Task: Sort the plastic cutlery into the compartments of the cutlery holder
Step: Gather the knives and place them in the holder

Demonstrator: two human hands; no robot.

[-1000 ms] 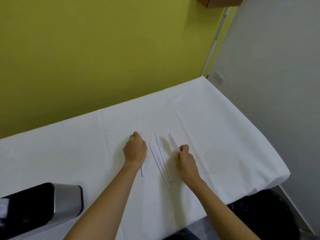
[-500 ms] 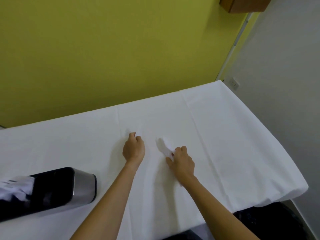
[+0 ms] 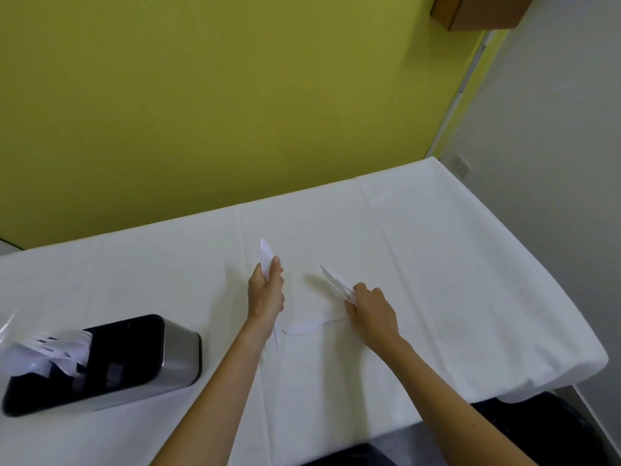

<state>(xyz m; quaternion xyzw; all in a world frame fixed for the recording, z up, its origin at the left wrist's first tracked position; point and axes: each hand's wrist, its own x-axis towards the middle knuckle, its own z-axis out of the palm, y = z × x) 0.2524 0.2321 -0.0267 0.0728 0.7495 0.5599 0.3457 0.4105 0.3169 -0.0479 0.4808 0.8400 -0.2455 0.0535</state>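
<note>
My left hand (image 3: 266, 294) grips a white plastic knife (image 3: 266, 255), its blade pointing away from me and its handle showing below my wrist. My right hand (image 3: 368, 306) holds a small bunch of white plastic knives (image 3: 332, 280) that fan out toward the upper left. One more white plastic piece (image 3: 304, 327) lies flat on the cloth between my hands. The cutlery holder (image 3: 134, 351), black inside with a steel shell, stands at the left; white forks and other cutlery (image 3: 43, 348) fill its left compartment.
The table is covered by a white cloth (image 3: 453, 280), with its right edge and front corner near my right arm. A yellow-green wall runs along the back. A black bag (image 3: 537, 432) sits below the table's front right corner.
Both hands have lifted cutlery off the cloth: the left now holds a knife upright, the right a bunch of knives. The view has swung left, showing more of the holder.
</note>
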